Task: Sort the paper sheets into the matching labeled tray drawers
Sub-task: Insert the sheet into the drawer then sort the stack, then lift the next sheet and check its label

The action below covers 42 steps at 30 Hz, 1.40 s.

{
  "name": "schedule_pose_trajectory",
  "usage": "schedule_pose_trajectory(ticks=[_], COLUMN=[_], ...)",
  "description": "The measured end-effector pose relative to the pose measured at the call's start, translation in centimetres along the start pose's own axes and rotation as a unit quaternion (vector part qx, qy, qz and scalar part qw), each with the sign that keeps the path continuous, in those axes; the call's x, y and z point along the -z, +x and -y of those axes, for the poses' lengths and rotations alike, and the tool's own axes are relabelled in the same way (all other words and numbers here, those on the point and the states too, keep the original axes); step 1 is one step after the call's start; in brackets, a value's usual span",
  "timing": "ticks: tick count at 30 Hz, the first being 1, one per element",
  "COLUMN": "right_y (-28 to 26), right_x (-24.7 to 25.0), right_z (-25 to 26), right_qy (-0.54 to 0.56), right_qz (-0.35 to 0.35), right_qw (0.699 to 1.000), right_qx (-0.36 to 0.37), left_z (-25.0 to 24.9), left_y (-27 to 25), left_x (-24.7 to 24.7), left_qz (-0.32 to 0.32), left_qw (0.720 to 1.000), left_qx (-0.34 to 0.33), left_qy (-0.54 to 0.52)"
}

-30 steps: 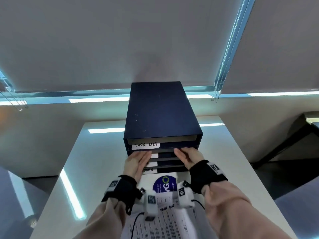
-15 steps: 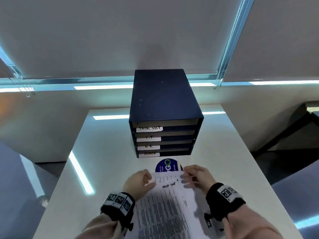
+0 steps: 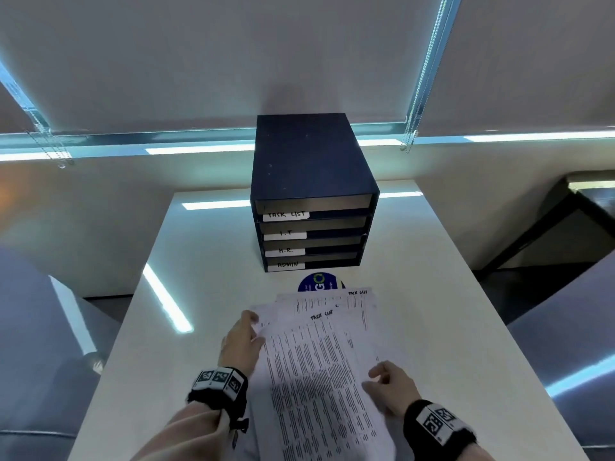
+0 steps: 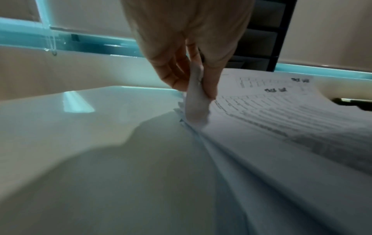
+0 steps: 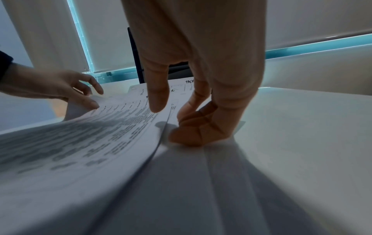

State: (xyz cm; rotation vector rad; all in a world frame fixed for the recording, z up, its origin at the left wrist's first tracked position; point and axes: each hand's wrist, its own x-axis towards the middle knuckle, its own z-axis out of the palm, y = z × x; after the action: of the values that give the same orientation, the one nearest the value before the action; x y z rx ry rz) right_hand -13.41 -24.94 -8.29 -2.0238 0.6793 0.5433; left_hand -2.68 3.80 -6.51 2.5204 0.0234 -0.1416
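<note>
A dark blue drawer unit (image 3: 312, 181) stands at the back of the white table (image 3: 206, 294). Its four drawers are labeled TASK LIST (image 3: 286, 215), I.T, H.R. and ADMIN from top to bottom. In front of it lies a fanned stack of printed sheets (image 3: 319, 371); the top ones are headed TASK LIST. My left hand (image 3: 241, 342) pinches the left edge of the top sheet (image 4: 196, 101) between thumb and fingers and lifts it. My right hand (image 3: 389, 384) is at the stack's right side. Its curled fingers (image 5: 193, 127) rest on the lower sheets, with the thumb (image 5: 157, 95) just above the top sheet.
A round blue sticker (image 3: 317, 282) shows on the table between the drawers and the papers. A dark pen (image 4: 352, 101) lies past the sheets. Window blinds hang behind the table. A dark table (image 3: 565, 221) stands to the right.
Both hands left the drawer fronts and came back to the stack. The left hand then pinched and raised the top sheet's edge, and the right hand slid toward me along the right side.
</note>
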Motion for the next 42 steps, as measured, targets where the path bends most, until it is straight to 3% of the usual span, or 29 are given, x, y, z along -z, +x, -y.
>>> schedule_pose_trajectory(ticks=[10, 16, 19, 21, 23, 26, 29, 31, 33, 40, 42], right_y=[-0.1, -0.4, -0.3, -0.4, -0.4, -0.9, -1.2, -1.6, -1.5, -2.8, -3.2], right_x=[-0.1, -0.2, -0.3, -0.3, -0.3, 0.0, 0.4, 0.5, 0.6, 0.8, 0.9], right_z=[0.0, 0.3, 0.3, 0.4, 0.3, 0.4, 0.2, 0.1, -0.5, -0.6, 0.4], right_qy=[-0.002, 0.003, 0.016, 0.053, 0.098, 0.194, 0.303, 0.363, 0.376, 0.399, 0.382], right_qz=[-0.006, -0.016, -0.012, -0.018, -0.025, 0.052, 0.121, 0.126, 0.138, 0.135, 0.11], right_qw=[1.0, 1.0, 1.0, 0.998, 0.994, 0.979, 0.945, 0.923, 0.915, 0.904, 0.915], right_qx=[-0.021, -0.027, -0.014, 0.016, 0.032, 0.021, 0.014, 0.026, 0.034, 0.074, 0.076], left_z=[-0.7, -1.9, -2.2, -3.0, -4.4, -6.0, -6.1, -5.8, -5.5, -5.3, -6.0], left_y=[-0.5, -2.0, -2.0, -1.7, -1.6, -1.1, 0.8, 1.7, 2.4, 3.4, 3.7], left_x=[1.4, 2.0, 2.1, 3.1, 4.7, 6.7, 7.1, 6.8, 6.6, 5.8, 5.7], left_qz=[-0.001, -0.001, 0.056, 0.081, 0.099, 0.106, 0.064, 0.052, 0.047, 0.044, 0.041], left_qw=[0.985, 0.994, 0.994, 0.992, 0.979, 0.91, 0.853, 0.833, 0.833, 0.833, 0.831], left_qx=[-0.101, -0.006, -0.04, -0.091, -0.087, -0.017, 0.057, 0.081, 0.093, 0.113, 0.116], left_qy=[0.137, 0.11, 0.084, 0.021, -0.158, -0.401, -0.515, -0.545, -0.543, -0.539, -0.543])
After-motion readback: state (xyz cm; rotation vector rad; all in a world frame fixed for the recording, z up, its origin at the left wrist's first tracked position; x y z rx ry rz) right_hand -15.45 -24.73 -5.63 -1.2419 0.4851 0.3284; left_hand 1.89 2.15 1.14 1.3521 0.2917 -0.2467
